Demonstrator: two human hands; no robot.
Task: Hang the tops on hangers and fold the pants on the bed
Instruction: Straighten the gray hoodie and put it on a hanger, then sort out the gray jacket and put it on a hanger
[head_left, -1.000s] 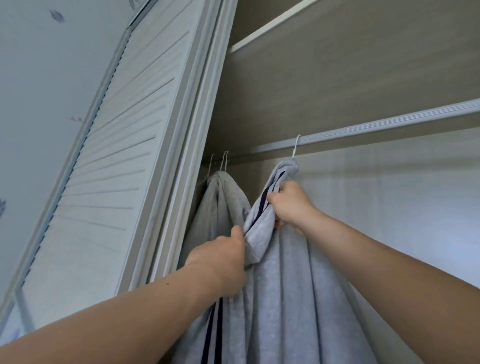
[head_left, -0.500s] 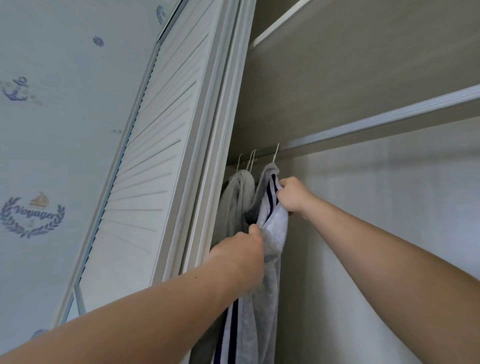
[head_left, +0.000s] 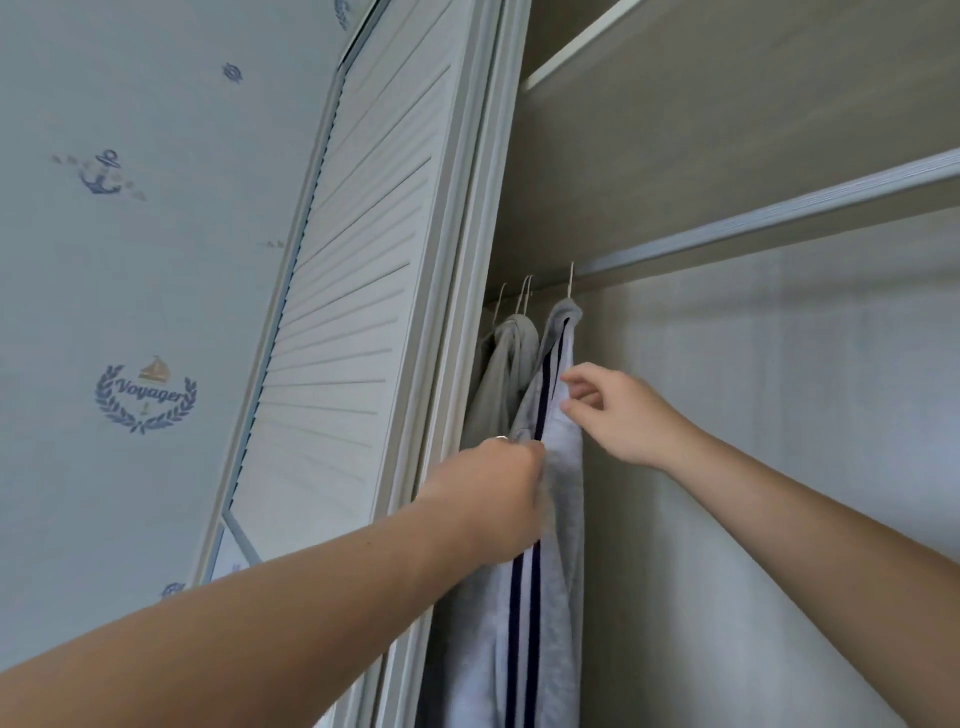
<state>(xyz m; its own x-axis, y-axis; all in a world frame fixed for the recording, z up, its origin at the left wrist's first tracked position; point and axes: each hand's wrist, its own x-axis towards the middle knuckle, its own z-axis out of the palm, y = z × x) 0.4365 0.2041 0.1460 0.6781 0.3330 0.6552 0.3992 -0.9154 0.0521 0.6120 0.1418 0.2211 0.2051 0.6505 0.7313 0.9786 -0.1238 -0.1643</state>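
Observation:
A light grey top with dark navy stripes (head_left: 563, 467) hangs from a white hanger hook (head_left: 571, 278) on the wardrobe rail (head_left: 753, 223). My left hand (head_left: 493, 499) grips the front of this top, fingers curled into the cloth. My right hand (head_left: 618, 415) hovers just right of the top's upper edge with fingers loosely spread and holding nothing. To the left a plain grey top (head_left: 504, 374) hangs on more hooks (head_left: 522, 296).
The louvred white wardrobe door (head_left: 353, 291) stands at the left, close beside the hanging clothes. A wooden shelf (head_left: 727, 104) runs above the rail. The wardrobe's pale back wall (head_left: 779, 441) fills the right. Nautical wallpaper (head_left: 145, 395) covers the far left.
My right hand has let go of the striped top's shoulder and dropped a little lower, fingers now spread. My left hand keeps its grip. The top hangs narrower, closer to the other garments.

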